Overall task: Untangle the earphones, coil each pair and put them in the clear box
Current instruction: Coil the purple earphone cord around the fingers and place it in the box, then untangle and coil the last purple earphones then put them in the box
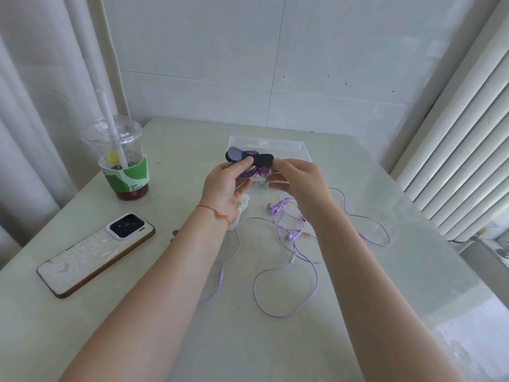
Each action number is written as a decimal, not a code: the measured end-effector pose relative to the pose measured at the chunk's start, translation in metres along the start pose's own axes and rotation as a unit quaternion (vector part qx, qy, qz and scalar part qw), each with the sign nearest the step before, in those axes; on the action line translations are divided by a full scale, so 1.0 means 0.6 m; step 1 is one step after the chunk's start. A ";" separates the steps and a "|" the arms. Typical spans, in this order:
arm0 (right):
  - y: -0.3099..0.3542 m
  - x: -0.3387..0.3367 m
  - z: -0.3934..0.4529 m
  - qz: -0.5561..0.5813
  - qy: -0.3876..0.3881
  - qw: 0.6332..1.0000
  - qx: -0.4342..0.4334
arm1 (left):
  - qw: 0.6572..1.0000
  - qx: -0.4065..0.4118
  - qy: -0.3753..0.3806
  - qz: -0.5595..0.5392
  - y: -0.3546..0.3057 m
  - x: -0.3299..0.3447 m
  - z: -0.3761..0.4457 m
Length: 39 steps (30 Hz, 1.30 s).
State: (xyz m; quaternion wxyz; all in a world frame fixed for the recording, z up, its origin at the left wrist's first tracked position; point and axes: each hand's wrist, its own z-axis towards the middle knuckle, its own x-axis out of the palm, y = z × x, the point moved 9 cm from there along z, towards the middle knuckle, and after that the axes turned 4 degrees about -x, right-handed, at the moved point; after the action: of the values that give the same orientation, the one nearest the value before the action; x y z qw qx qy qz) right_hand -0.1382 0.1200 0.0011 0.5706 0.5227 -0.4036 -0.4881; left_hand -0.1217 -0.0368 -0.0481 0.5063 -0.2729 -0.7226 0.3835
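Left hand (228, 183) pinching coiled purple earphones (249, 172); right hand (298, 177) pinching black strap (263, 159). Cable light, limp, springy: hold across loops.

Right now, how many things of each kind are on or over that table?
Coiled purple earphones with black strap, held by left hand and right hand: 1
Loose purple earphones, tangled; pair count unclear: 1 tangle
Clear box: 1
Drink cup with straw: 1
Phone: 1
Small white item, mostly hidden: 1
Total: 6
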 end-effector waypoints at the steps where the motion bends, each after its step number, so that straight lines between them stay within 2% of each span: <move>1: 0.001 -0.002 0.002 0.000 -0.002 1.000 -0.003 | 1.000 -0.001 -0.002 0.005 -0.002 -0.003 0.001; 5: 0.003 -0.009 0.019 -0.039 -0.011 0.999 0.005 | 0.998 0.005 0.010 0.057 -0.011 -0.007 0.005; 10: 0.011 0.008 0.044 -0.181 0.094 0.979 0.016 | 0.990 0.036 0.037 0.127 -0.034 0.005 0.012; 14: 0.027 0.006 0.064 -0.213 0.067 0.975 0.002 | 0.980 0.078 0.020 0.182 -0.058 0.015 0.025; 17: 0.047 0.000 0.082 -0.207 0.040 0.977 -0.019 | 0.954 0.156 -0.043 0.251 -0.087 0.015 0.030; 20: 0.063 -0.016 0.117 -0.242 -0.021 0.968 -0.057 | 0.909 0.207 -0.139 0.334 -0.109 -0.011 0.041; 23: 0.055 -0.013 0.140 -0.349 -0.043 0.933 -0.069 | 0.880 0.168 -0.129 0.424 -0.091 -0.020 0.063; 25: 0.038 -0.002 0.149 -0.414 -0.040 0.907 -0.063 | 0.883 0.142 -0.113 0.432 -0.076 -0.023 0.067; 28: 0.018 0.008 0.155 -0.439 -0.057 0.896 -0.041 | 0.884 0.134 -0.102 0.435 -0.071 -0.021 0.062; 31: 0.010 0.022 0.157 -0.467 -0.036 0.883 -0.020 | 0.884 0.133 -0.092 0.438 -0.074 -0.022 0.060; 34: 0.015 0.028 0.154 -0.469 -0.027 0.883 -0.023 | 0.881 0.128 -0.082 0.448 -0.072 -0.021 0.060; 39: 0.048 0.008 0.139 -0.410 -0.045 0.907 -0.082 | 0.873 0.132 -0.083 0.462 -0.073 -0.017 0.051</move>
State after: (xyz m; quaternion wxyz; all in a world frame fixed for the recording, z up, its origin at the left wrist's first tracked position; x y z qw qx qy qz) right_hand -0.2143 0.0977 0.0402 0.3423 0.5706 -0.1378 -0.7336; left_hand -0.1472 -0.0778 -0.0232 0.2405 -0.4737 -0.4962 0.6867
